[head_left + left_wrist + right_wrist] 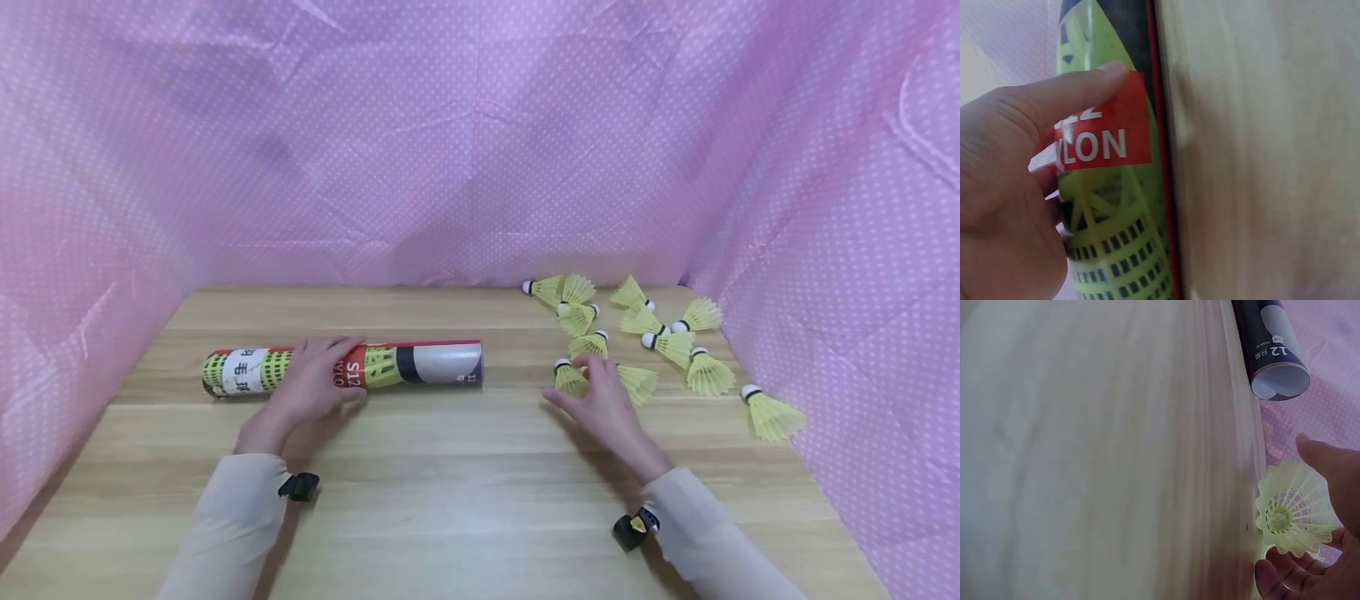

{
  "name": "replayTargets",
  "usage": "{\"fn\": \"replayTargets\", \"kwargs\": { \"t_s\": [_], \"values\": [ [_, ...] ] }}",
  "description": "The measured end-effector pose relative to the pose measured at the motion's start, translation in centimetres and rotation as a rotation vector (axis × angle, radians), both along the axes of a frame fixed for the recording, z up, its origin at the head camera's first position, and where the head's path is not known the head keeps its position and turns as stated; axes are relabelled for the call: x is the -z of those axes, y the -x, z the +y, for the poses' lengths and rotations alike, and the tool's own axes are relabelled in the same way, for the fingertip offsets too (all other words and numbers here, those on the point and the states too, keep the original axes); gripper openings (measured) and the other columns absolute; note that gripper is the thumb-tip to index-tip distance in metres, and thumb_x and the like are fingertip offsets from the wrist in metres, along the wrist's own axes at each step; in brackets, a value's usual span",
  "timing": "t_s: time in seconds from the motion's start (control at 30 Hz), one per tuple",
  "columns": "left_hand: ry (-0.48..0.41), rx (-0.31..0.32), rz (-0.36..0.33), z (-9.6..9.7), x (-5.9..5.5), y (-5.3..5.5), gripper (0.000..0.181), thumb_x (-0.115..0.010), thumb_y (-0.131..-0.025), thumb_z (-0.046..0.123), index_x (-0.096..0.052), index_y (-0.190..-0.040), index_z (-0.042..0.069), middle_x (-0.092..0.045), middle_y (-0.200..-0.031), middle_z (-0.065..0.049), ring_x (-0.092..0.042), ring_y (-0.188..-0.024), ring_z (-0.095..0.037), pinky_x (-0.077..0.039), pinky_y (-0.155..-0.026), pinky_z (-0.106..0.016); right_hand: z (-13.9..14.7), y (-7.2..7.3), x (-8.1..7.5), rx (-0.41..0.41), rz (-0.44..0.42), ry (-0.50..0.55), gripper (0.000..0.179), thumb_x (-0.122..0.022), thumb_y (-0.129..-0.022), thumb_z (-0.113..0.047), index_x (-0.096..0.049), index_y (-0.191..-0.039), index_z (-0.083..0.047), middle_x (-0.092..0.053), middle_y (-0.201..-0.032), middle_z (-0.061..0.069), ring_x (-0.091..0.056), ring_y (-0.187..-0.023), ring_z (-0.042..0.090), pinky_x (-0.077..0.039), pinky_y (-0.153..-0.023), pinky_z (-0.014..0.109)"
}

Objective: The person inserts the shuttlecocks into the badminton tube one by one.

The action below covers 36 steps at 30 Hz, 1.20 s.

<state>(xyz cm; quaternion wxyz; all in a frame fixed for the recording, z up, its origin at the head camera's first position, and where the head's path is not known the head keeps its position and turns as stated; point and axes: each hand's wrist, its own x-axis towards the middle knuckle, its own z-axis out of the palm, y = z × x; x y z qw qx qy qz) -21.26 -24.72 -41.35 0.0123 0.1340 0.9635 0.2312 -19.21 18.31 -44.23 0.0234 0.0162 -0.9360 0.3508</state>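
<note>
The tube [382,368], a long, glossy printed cylinder, lay on its side; yellow mesh patterns, a red panel lettered "NYLON" and a pale grey patch covered its skin, and its right end showed a round, whitish mouth. The left hand [311,379] gripped it from above, thumb against the near flank and fingers bent over the far one. Right of the tube, the right hand [603,408] was spread loosely around a shuttlecock [570,382], its thumb standing away from the fluted, ribbed yellow skirt, not closed on it. Farther right of the tube lay other shuttlecocks [708,373], cone-shaped, openwork, with smooth white rounded tips and dark bands.

Beneath the tube spread a table [420,508] with pale, streaky wood grain. Behind the tube and off both its ends hung creased pinkish-lilac cloth [450,167], finely dotted in white.
</note>
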Motion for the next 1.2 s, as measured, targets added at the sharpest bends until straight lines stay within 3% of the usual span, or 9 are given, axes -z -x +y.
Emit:
{"fn": "replayTargets", "kwargs": {
  "t_s": [0.2,0.47,0.9,1.03,1.2],
  "values": [
    [-0.010,0.007,0.048,-0.4,0.7,0.1,0.084,-0.087,-0.077,0.019,-0.046,-0.149,0.009,-0.045,-0.146,-0.024,-0.034,-0.136,-0.047,-0.009,-0.118,-0.064,0.1,-0.1,0.1,-0.007,0.019,-0.006,0.068,-0.084,-0.081,-0.043,-0.052,-0.127,-0.005,-0.052,-0.128,0.020,-0.055,-0.112,0.038,-0.050,-0.095,0.056],
    [-0.005,-0.003,0.062,-0.1,1.1,0.2,0.086,-0.089,-0.074,0.016,-0.046,-0.148,0.008,-0.045,-0.145,-0.026,-0.035,-0.133,-0.048,-0.011,-0.114,-0.067,0.9,-0.5,-0.3,-0.029,0.063,0.016,0.060,-0.086,-0.081,-0.029,-0.054,-0.123,-0.002,-0.052,-0.129,0.023,-0.052,-0.119,0.041,-0.046,-0.101,0.057],
    [-0.056,-0.027,0.054,0.1,0.9,-0.1,0.083,-0.089,-0.073,0.011,-0.050,-0.146,0.007,-0.045,-0.145,-0.026,-0.033,-0.133,-0.048,-0.010,-0.114,-0.066,2.0,-1.2,-0.8,-0.044,0.171,0.041,0.053,-0.086,-0.079,-0.018,-0.060,-0.122,-0.001,-0.060,-0.121,0.022,-0.057,-0.111,0.038,-0.048,-0.096,0.054],
    [-0.042,-0.026,0.089,0.0,1.0,-0.7,0.084,-0.089,-0.072,0.010,-0.050,-0.146,0.006,-0.045,-0.146,-0.026,-0.034,-0.133,-0.048,-0.011,-0.114,-0.067,2.2,-1.5,-0.9,-0.060,0.202,0.055,0.054,-0.087,-0.078,-0.016,-0.061,-0.122,0.000,-0.062,-0.119,0.021,-0.059,-0.108,0.037,-0.050,-0.094,0.053],
    [-0.052,-0.024,0.179,0.0,0.6,-1.4,0.086,-0.091,-0.070,0.011,-0.050,-0.145,0.004,-0.047,-0.143,-0.027,-0.037,-0.131,-0.049,-0.016,-0.112,-0.067,2.6,-1.9,-1.1,-0.054,0.217,0.105,0.055,-0.088,-0.078,-0.014,-0.061,-0.124,0.001,-0.063,-0.120,0.020,-0.061,-0.104,0.035,-0.058,-0.084,0.047]
  ]
}}
